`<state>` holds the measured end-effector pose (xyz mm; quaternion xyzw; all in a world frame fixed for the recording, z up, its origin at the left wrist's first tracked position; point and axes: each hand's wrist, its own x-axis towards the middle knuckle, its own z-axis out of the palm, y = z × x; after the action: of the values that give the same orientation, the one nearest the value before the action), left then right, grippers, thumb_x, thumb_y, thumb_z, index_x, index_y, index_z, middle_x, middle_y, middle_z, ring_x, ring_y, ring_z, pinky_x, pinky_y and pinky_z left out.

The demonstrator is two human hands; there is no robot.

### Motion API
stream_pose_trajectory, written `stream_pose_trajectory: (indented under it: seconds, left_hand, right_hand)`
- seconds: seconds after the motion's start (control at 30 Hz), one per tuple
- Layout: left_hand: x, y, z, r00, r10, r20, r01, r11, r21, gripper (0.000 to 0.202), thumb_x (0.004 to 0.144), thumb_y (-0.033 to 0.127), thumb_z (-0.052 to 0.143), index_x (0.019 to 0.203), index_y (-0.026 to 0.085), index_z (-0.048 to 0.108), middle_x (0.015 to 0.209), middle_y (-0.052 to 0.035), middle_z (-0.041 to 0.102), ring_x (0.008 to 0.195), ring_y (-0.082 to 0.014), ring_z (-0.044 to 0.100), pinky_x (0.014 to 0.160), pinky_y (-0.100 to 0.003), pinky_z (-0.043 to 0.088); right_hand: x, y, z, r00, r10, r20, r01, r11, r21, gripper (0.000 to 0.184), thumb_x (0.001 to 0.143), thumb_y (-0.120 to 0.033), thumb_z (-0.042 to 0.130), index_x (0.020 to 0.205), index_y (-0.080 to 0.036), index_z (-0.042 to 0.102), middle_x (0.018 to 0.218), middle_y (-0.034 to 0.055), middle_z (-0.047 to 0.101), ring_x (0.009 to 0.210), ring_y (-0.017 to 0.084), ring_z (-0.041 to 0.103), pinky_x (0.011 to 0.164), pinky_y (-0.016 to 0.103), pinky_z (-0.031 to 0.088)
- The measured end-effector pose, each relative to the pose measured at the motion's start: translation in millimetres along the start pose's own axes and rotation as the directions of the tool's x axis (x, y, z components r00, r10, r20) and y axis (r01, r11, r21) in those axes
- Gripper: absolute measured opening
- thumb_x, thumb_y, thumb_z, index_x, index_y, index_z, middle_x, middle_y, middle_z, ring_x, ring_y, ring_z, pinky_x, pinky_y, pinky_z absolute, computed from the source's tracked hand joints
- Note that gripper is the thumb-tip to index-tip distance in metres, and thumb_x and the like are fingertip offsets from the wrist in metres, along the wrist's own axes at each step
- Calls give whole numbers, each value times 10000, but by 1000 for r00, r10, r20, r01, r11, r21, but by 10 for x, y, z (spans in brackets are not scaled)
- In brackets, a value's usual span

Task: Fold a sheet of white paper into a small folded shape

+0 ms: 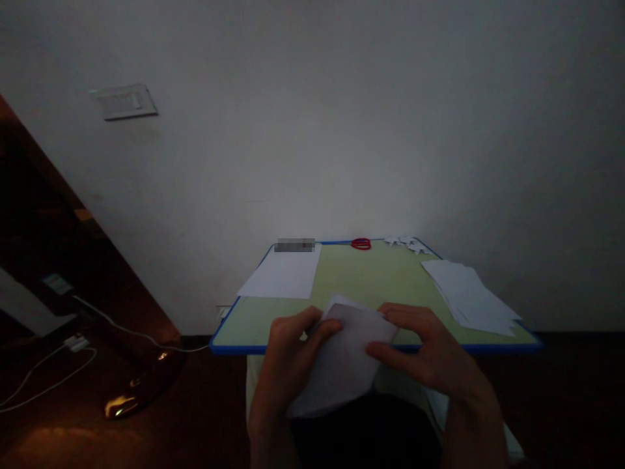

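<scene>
Between my two hands is a folded sheet of white paper (344, 365), held tilted just in front of the table's near edge. My left hand (295, 352) pinches its upper left side, with the thumb lying on the face turned to me. On the upper right, my right hand (427, 348) grips the paper between thumb and fingers. The fingers behind the sheet are partly hidden.
A green table (368, 277) with a blue rim stands against the wall. On it lie a white sheet (283, 277) at left, red-handled scissors (361, 244) at the back, white paper cut-outs (407, 243) at back right and a paper stack (471, 296) at right.
</scene>
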<state>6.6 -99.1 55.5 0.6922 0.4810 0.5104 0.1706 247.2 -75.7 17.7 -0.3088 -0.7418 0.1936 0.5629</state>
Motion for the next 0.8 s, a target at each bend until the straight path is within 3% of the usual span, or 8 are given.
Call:
stream_pose_trajectory:
  seconds: [0.1, 0.13, 0.2, 0.27, 0.33, 0.47, 0.63, 0.8]
  left_hand:
    - [26, -33, 4, 991, -32, -127, 35, 999, 21, 466, 938, 464, 674, 581, 210, 515, 517, 55, 458, 498, -113, 448, 497, -227, 327]
    - [36, -44, 6, 984, -44, -170, 48, 999, 19, 479, 947, 470, 665, 585, 214, 482, 521, 58, 432, 494, -110, 421, 488, -227, 315]
    - [49, -67, 12, 969, -74, -234, 75, 997, -5, 473, 964, 489, 655, 615, 220, 484, 534, 59, 431, 492, -111, 401, 470, -227, 300]
    - [50, -91, 19, 950, -112, -291, 97, 993, -63, 457, 983, 533, 643, 667, 222, 533, 544, 58, 444, 489, -115, 396, 449, -226, 292]
    - [42, -115, 27, 916, -152, -371, 108, 985, -137, 476, 996, 598, 631, 714, 222, 557, 556, 59, 436, 487, -117, 388, 432, -221, 284]
    - [20, -167, 32, 859, -175, -480, 62, 968, -243, 544, 994, 695, 611, 741, 216, 559, 591, 58, 405, 508, -112, 382, 434, -206, 279]
    - [13, -238, 17, 932, -121, -342, -15, 929, -369, 572, 1003, 741, 558, 935, 192, 705, 729, -14, 652, 626, -145, 562, 542, -223, 442]
    - [64, -198, 76, 976, -93, -197, -4, 897, -442, 464, 963, 642, 711, 1042, 184, 712, 755, -25, 742, 628, -139, 628, 600, -226, 514]
  right_hand:
    - [41, -63, 44, 993, 79, 93, -89, 991, 102, 456, 772, -345, 958, 1195, -350, 788, 1089, 44, 813, 989, 281, 762, 889, 433, 645]
    - [59, -94, 76, 983, 113, 147, -139, 974, 176, 659, 793, -323, 946, 1396, -371, 682, 1136, 46, 805, 1000, 266, 760, 903, 427, 646]
    - [96, -147, 166, 967, 156, 203, -220, 914, 342, 1027, 850, -294, 907, 1675, -421, 308, 1114, 24, 799, 981, 234, 766, 929, 427, 645]
    - [132, -173, 271, 955, 147, 256, -247, 871, 425, 1179, 860, -278, 898, 1720, -439, 108, 1093, 0, 777, 924, 202, 758, 905, 403, 642]
    - [165, -173, 365, 941, 140, 309, -277, 843, 461, 1184, 886, -281, 871, 1733, -403, 53, 994, -23, 752, 842, 180, 742, 817, 354, 631]
    - [222, -151, 481, 962, 178, 209, -257, 850, 460, 1083, 889, -278, 866, 1728, -335, 184, 832, -71, 682, 738, 140, 661, 763, 300, 582]
    - [285, -158, 523, 974, 225, -35, -181, 860, 477, 822, 892, -351, 867, 1601, -350, 451, 912, -26, 754, 826, 176, 706, 811, 333, 594]
    - [339, -186, 507, 906, 407, -114, -281, 781, 558, 535, 949, -502, 772, 1429, -314, 625, 962, 28, 806, 737, 205, 723, 603, 296, 538]
